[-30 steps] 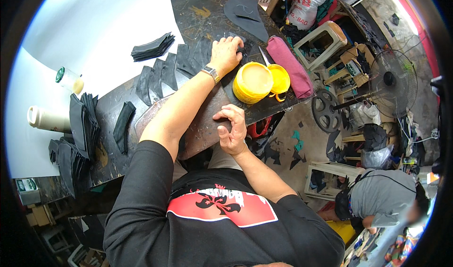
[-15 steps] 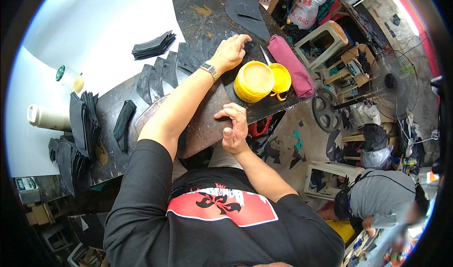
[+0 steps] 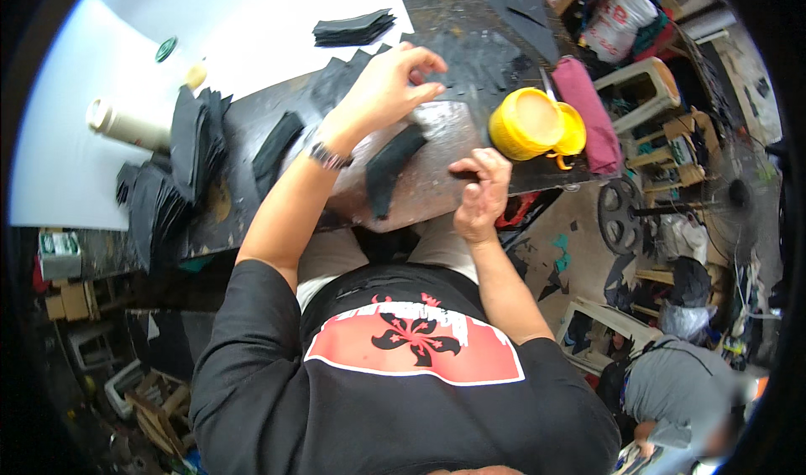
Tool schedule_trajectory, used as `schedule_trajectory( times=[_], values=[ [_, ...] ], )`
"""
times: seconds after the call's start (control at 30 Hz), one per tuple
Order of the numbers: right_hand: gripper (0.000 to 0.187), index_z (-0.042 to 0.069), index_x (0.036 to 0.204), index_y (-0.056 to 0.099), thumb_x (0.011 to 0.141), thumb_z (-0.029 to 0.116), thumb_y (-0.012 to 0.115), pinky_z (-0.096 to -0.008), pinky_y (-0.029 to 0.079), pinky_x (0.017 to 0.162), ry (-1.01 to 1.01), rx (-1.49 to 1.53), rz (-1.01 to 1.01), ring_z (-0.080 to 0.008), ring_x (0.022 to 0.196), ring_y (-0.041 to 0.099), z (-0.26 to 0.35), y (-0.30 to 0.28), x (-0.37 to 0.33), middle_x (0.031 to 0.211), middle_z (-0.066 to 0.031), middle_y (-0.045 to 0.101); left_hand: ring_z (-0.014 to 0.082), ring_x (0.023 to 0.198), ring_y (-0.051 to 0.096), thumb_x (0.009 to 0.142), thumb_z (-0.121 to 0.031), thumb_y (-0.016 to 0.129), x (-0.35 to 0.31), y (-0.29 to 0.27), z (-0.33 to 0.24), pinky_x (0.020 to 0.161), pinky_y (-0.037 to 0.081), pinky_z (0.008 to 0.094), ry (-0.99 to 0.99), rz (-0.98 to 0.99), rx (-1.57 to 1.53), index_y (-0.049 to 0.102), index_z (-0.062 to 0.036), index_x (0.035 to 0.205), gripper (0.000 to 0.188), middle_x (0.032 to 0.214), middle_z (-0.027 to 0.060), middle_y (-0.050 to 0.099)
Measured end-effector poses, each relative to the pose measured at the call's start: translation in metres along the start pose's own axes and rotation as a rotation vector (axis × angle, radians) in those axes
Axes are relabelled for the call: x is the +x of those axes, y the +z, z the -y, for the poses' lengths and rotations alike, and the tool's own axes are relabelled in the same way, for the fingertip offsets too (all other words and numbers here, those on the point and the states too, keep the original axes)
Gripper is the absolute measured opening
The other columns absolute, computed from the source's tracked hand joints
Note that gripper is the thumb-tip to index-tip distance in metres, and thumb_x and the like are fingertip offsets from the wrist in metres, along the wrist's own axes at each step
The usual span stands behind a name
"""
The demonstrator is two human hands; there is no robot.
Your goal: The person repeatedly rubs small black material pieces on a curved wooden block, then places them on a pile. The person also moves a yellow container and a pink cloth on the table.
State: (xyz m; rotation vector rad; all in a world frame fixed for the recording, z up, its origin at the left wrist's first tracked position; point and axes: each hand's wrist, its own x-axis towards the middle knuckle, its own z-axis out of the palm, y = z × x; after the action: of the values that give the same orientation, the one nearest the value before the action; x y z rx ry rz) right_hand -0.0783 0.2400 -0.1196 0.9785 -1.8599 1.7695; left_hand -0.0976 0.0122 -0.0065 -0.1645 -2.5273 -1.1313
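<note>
A curved black strip of sheet material (image 3: 393, 166) lies by itself on a brown board (image 3: 437, 135) in front of me. Just above the board's far left part is my left hand (image 3: 388, 85), its fingers loosely bent and thumb apart, with nothing visible in it. My right hand (image 3: 484, 194) hovers at the board's right edge, palm partly turned up, fingers bent and thumb apart; I make out nothing held. Beyond the board lie several black pieces (image 3: 478, 60) in a row, some hidden by my left hand. A yellow tub (image 3: 520, 124) of tan paste stands to the right.
A smaller yellow container or lid (image 3: 573, 129) and a rolled maroon cloth (image 3: 588, 114) lie beside the tub. Stacks of black pieces (image 3: 197, 143) and a pale bottle (image 3: 126, 124) stand left. Another stack (image 3: 354, 28) rests on white sheeting. A person in grey (image 3: 676, 387) bends over at right.
My left hand has drawn back from the row of black pieces toward the board. A black strip now shows on the board. The whole view has shifted, moving the table rightward in the picture.
</note>
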Motion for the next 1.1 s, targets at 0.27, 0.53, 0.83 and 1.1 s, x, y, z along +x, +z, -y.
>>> schedule_trajectory(
  times=[0.27, 0.53, 0.83, 1.1],
  values=[
    [0.04, 0.0, 0.128, 0.061, 0.104, 0.032, 0.056, -0.0333, 0.048, 0.09, 0.147, 0.099, 0.079, -0.0194, 0.094, 0.063, 0.027, -0.005, 0.021, 0.121, -0.0133, 0.051, 0.0194, 0.092, 0.066, 0.082, -0.008, 0.077, -0.168, -0.043, -0.027, 0.083, 0.053, 0.0315, -0.355, -0.037, -0.097, 0.07, -0.0021, 0.107, 0.027, 0.1, 0.0092, 0.066],
    [0.03, 0.004, 0.108, 0.075, 0.103, 0.028, 0.058, -0.038, 0.042, 0.098, 0.039, -0.462, 0.074, -0.0258, 0.109, 0.054, 0.052, -0.08, 0.094, 0.112, -0.0122, 0.061, 0.0329, 0.106, 0.063, 0.079, -0.013, 0.081, -0.174, -0.016, -0.032, 0.092, 0.051, 0.041, -0.083, -0.124, 0.033, 0.068, -0.004, 0.112, 0.037, 0.112, 0.0146, 0.062],
    [0.046, 0.007, 0.103, 0.078, 0.1, 0.048, 0.057, -0.0453, 0.046, 0.098, -0.086, -0.992, 0.373, -0.0383, 0.109, 0.061, 0.029, -0.109, 0.148, 0.12, -0.0173, 0.067, 0.034, 0.108, 0.063, 0.08, -0.011, 0.08, -0.164, -0.007, -0.022, 0.094, 0.051, 0.0402, -0.123, -0.152, 0.006, 0.069, -0.0027, 0.108, 0.031, 0.117, 0.0146, 0.062],
    [0.085, 0.007, 0.084, 0.079, 0.096, 0.077, 0.032, -0.0478, 0.054, 0.08, 0.696, -1.059, 0.719, -0.0425, 0.087, 0.07, 0.055, -0.096, 0.119, 0.086, -0.0209, 0.074, 0.0324, 0.104, 0.065, 0.081, -0.011, 0.079, -0.166, -0.003, -0.017, 0.09, 0.052, 0.0403, -0.058, -0.172, 0.048, 0.071, -0.003, 0.1, 0.022, 0.11, 0.0112, 0.065]
  ],
)
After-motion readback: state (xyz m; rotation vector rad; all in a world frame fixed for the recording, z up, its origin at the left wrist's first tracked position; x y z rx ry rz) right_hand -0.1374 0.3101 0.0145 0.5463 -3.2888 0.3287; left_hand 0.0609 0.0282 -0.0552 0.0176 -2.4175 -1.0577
